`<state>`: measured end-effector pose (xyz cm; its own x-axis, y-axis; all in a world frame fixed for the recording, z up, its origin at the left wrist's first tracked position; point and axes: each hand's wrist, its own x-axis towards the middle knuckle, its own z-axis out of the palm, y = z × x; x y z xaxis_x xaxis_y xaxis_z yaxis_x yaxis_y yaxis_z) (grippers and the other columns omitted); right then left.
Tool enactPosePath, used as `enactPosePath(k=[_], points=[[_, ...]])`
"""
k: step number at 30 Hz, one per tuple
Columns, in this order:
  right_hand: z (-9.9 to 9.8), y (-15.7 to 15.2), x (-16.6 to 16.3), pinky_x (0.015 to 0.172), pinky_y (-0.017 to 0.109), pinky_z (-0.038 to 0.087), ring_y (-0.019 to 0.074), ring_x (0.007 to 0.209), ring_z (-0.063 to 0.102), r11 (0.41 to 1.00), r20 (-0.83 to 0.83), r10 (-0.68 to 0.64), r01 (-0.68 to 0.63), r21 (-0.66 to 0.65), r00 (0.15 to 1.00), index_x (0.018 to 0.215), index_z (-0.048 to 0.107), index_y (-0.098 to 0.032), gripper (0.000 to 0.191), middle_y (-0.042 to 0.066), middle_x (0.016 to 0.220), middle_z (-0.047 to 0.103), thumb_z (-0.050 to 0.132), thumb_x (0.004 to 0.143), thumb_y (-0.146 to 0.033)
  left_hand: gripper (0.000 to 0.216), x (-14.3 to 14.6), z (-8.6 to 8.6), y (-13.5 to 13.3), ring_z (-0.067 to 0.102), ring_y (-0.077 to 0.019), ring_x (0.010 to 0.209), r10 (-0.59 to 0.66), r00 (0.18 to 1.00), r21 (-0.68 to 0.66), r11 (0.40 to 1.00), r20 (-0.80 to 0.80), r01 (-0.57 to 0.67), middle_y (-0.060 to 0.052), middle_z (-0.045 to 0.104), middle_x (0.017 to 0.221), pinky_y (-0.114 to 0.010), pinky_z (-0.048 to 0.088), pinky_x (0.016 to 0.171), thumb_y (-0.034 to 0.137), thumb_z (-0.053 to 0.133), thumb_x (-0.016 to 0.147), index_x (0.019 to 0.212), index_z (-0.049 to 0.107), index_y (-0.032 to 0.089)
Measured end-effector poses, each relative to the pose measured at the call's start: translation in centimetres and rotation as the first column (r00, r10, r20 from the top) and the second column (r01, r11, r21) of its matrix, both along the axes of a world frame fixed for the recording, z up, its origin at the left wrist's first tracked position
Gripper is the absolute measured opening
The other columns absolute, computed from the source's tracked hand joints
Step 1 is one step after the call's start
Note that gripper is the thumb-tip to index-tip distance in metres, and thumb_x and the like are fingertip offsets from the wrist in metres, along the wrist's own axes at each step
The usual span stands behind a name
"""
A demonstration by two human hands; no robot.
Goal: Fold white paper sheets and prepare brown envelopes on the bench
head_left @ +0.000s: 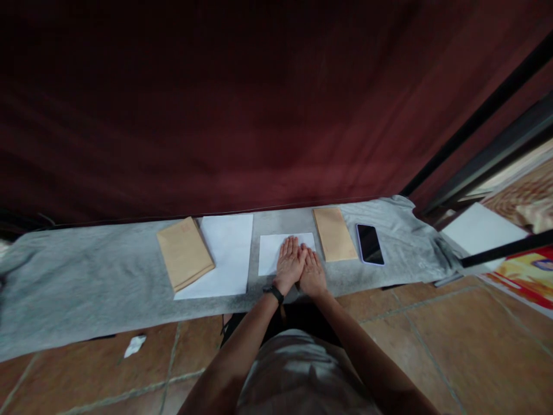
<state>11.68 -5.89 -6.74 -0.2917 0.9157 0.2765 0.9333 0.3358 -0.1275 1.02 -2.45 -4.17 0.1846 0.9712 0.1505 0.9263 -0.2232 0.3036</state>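
Note:
Both my hands lie flat, side by side, on a small white folded sheet of paper (271, 251) on a grey cloth (86, 282). My left hand (290, 263), with a black band on the wrist, has its fingers stretched out and pressed on the paper. My right hand (312, 272) rests beside it, fingers also flat, its thumb edge touching the left hand. Neither hand holds anything.
A larger white sheet (228, 253) lies to the left with a brown envelope (185, 252) overlapping it. Another brown envelope (334, 233) and a dark phone (370, 244) lie to the right. A dark red curtain hangs behind. A crumpled paper scrap (135, 345) lies on the tiled floor.

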Motion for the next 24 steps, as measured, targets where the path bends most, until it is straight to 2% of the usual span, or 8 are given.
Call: enactPosePath(k=[4, 7, 14, 19, 21, 24], points=[[0.3, 0.1, -0.1, 0.121, 0.048, 0.027, 0.0308, 0.146, 0.039, 1.0, -0.011, -0.01, 0.01, 0.003, 1.0, 0.154, 0.039, -0.005, 0.058, 0.02, 0.158, 0.041, 0.042, 0.098, -0.02, 0.066, -0.7, -0.3, 1.2, 0.025, -0.0248, 0.154, 0.051, 0.998, -0.046, 0.998, -0.023, -0.052, -0.017, 0.034, 0.162, -0.044, 0.024, 0.125, 0.044, 0.023, 0.105, 0.155, 0.032, 0.003], [0.4, 0.2, -0.3, 0.12, 0.048, 0.028, 0.0298, 0.146, 0.038, 1.0, -0.046, -0.022, 0.022, 0.013, 0.999, 0.154, 0.04, -0.008, 0.055, 0.017, 0.158, 0.041, 0.037, 0.103, -0.027, 0.065, -2.3, -0.5, 1.4, 0.023, -0.0247, 0.154, 0.098, 0.993, -0.028, 0.995, -0.058, -0.1, -0.016, 0.032, 0.163, -0.045, 0.023, 0.126, 0.043, 0.024, 0.104, 0.156, 0.032, 0.005], [0.4, 0.2, -0.4, 0.12, 0.047, 0.029, 0.0284, 0.146, 0.039, 0.999, -0.081, -0.04, 0.042, 0.029, 0.996, 0.155, 0.038, -0.009, 0.055, 0.017, 0.158, 0.042, 0.036, 0.105, -0.031, 0.062, -5.8, -1.1, 0.8, 0.023, -0.026, 0.154, 0.266, 0.96, 0.039, 0.964, -0.09, -0.264, -0.019, 0.032, 0.162, -0.046, 0.022, 0.126, 0.033, 0.028, 0.102, 0.156, 0.03, 0.002], [0.4, 0.2, -0.3, 0.12, 0.047, 0.029, 0.0286, 0.146, 0.039, 0.999, -0.08, -0.046, 0.048, 0.02, 0.996, 0.155, 0.037, -0.009, 0.055, 0.017, 0.158, 0.041, 0.038, 0.105, -0.032, 0.062, -6.7, -1.0, -0.3, 0.027, -0.0292, 0.152, 0.345, 0.936, 0.091, 0.936, -0.065, -0.339, -0.023, 0.032, 0.161, -0.048, 0.025, 0.124, 0.03, 0.027, 0.102, 0.154, 0.03, -0.003], [0.4, 0.2, -0.4, 0.12, 0.047, 0.029, 0.0286, 0.146, 0.039, 0.999, -0.087, -0.045, 0.047, 0.02, 0.995, 0.156, 0.036, -0.009, 0.056, 0.018, 0.158, 0.04, 0.039, 0.105, -0.031, 0.061, -6.5, -0.7, -1.3, 0.026, -0.0293, 0.153, 0.345, 0.937, 0.118, 0.934, -0.054, -0.337, -0.023, 0.032, 0.161, -0.049, 0.025, 0.125, 0.029, 0.027, 0.102, 0.155, 0.029, -0.002], [0.4, 0.1, -0.4, 0.12, 0.048, 0.029, 0.0287, 0.146, 0.039, 0.999, -0.095, -0.04, 0.042, 0.027, 0.995, 0.156, 0.036, -0.009, 0.055, 0.018, 0.158, 0.04, 0.038, 0.105, -0.031, 0.06, -5.6, -0.5, -3.7, 0.02, -0.0259, 0.155, 0.218, 0.974, 0.148, 0.967, -0.06, -0.208, -0.016, 0.029, 0.164, -0.049, 0.022, 0.126, 0.03, 0.029, 0.103, 0.158, 0.027, 0.007]])
